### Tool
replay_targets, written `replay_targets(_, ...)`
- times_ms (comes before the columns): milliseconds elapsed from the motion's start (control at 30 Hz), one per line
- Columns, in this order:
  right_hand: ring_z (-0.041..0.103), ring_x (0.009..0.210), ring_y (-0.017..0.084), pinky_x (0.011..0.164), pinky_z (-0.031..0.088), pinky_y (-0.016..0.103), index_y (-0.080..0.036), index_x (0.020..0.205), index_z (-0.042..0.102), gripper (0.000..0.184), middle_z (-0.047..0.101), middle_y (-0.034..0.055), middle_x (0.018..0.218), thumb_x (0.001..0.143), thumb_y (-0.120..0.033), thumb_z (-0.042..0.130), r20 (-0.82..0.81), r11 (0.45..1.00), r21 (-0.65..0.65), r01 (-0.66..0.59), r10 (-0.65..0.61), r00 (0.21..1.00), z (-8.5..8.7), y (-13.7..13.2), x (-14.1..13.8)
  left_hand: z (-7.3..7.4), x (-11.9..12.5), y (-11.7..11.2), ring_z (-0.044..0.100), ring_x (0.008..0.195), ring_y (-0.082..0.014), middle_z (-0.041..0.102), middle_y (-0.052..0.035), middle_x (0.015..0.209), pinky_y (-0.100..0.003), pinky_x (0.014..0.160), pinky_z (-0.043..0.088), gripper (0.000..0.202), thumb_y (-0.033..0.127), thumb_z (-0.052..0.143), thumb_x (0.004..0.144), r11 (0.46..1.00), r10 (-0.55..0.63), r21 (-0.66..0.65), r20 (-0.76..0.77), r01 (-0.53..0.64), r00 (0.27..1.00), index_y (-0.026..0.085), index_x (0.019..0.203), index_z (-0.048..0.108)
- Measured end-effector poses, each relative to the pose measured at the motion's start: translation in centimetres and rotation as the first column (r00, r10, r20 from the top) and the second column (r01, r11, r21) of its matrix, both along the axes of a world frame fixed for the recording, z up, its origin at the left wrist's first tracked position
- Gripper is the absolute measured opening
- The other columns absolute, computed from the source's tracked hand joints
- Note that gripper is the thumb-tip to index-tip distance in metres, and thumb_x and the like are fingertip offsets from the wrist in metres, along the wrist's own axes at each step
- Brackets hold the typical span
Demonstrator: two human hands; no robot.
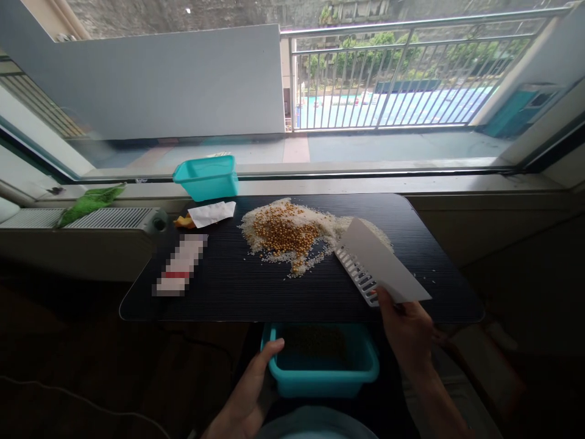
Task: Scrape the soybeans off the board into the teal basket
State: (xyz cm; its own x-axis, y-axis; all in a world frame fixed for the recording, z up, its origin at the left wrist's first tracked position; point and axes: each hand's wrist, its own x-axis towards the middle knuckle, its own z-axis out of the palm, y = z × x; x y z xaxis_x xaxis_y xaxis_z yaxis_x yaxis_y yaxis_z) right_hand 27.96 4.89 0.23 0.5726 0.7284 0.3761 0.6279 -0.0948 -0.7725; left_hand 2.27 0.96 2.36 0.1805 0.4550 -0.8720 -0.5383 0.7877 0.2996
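Observation:
A heap of yellow beans mixed with white rice (292, 235) lies in the middle of the black table (228, 286). My right hand (406, 332) is closed on a white slotted scoop (381, 268), whose blade rests at the heap's right side. My left hand (256, 384) grips the left rim of a teal bin (322, 366) held below the table's near edge. Small greenish grains cover the floor of that bin.
A second teal bin (208, 177) stands at the table's back left, by the window sill. A white paper scrap (211, 213) and a white-and-red packet (180, 265) lie on the left part of the table. A radiator (91, 219) runs along the left wall.

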Motion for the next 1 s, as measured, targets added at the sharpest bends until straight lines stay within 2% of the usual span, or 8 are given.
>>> replay_targets(167, 0.072, 0.069, 0.029, 0.068, 0.056, 0.037, -0.014, 0.077, 0.076, 0.039, 0.077, 0.0157, 0.079, 0.076, -0.051, 0.061, 0.002, 0.999, -0.007, 0.049, -0.049, 0.999, 0.2, 1.6, 2.1, 0.2, 0.3, 0.0, 0.071, 0.092, -0.0262, 0.074, -0.0092, 0.095, -0.034, 0.080, 0.055, 0.049, 0.031, 0.070, 0.080, 1.000, 0.003, -0.009, 0.008, -0.003, 1.000, 0.016, 0.124, 0.056)
replay_targets(367, 0.073, 0.072, 0.029, 0.068, 0.055, 0.036, -0.015, 0.078, 0.076, 0.037, 0.077, 0.0139, 0.081, 0.071, -0.050, 0.064, -0.028, 0.999, -0.024, 0.048, -0.048, 0.998, 1.4, 3.4, 3.4, -0.8, 0.1, -0.2, 0.071, 0.089, -0.0264, 0.073, -0.0098, 0.096, -0.035, 0.079, 0.055, 0.056, 0.038, 0.072, 0.078, 0.999, -0.031, -0.029, 0.024, 0.032, 0.999, 0.016, 0.125, 0.054)
replay_targets(500, 0.073, 0.067, 0.027, 0.064, 0.055, 0.034, -0.018, 0.075, 0.075, 0.033, 0.077, 0.0083, 0.074, 0.070, -0.049, 0.065, -0.076, 0.999, -0.035, 0.027, -0.029, 0.997, 2.8, 3.5, 3.7, -1.0, -0.1, -0.3, 0.071, 0.088, -0.0266, 0.073, -0.0103, 0.096, -0.035, 0.078, 0.054, 0.056, 0.041, 0.070, 0.079, 0.998, -0.051, -0.022, 0.047, 0.052, 0.998, 0.016, 0.125, 0.054)
replay_targets(700, 0.073, 0.071, 0.029, 0.067, 0.056, 0.037, -0.017, 0.074, 0.074, 0.034, 0.077, 0.0094, 0.071, 0.069, -0.050, 0.066, -0.125, 0.998, -0.043, 0.040, -0.045, 0.991, 4.2, 3.4, 3.5, -1.0, 0.0, -0.1, 0.071, 0.088, -0.0274, 0.073, -0.0105, 0.096, -0.036, 0.078, 0.055, 0.055, 0.040, 0.070, 0.079, 0.998, -0.041, -0.050, 0.047, 0.043, 0.998, 0.016, 0.125, 0.054)
replay_targets(833, 0.073, 0.069, 0.027, 0.065, 0.056, 0.035, -0.018, 0.077, 0.075, 0.033, 0.077, 0.0071, 0.071, 0.069, -0.050, 0.067, -0.180, 0.997, -0.066, -0.049, 0.037, 0.983, 4.2, 3.7, 2.1, -0.8, 0.2, 0.0, 0.070, 0.091, -0.0271, 0.073, -0.0107, 0.098, -0.035, 0.079, 0.054, 0.054, 0.037, 0.070, 0.079, 0.998, -0.028, -0.050, 0.053, 0.030, 0.998, 0.016, 0.126, 0.054)
replay_targets(1000, 0.072, 0.063, 0.024, 0.057, 0.055, 0.032, -0.021, 0.070, 0.075, 0.027, 0.076, 0.0048, 0.067, 0.068, -0.047, 0.069, -0.217, 0.982, -0.095, -0.165, 0.142, 0.966, 3.3, 4.2, 0.8, -0.6, 0.3, 0.2, 0.070, 0.093, -0.0266, 0.073, -0.0110, 0.101, -0.034, 0.080, 0.054, 0.051, 0.034, 0.068, 0.082, 0.997, -0.008, -0.071, 0.042, 0.011, 0.999, 0.016, 0.127, 0.054)
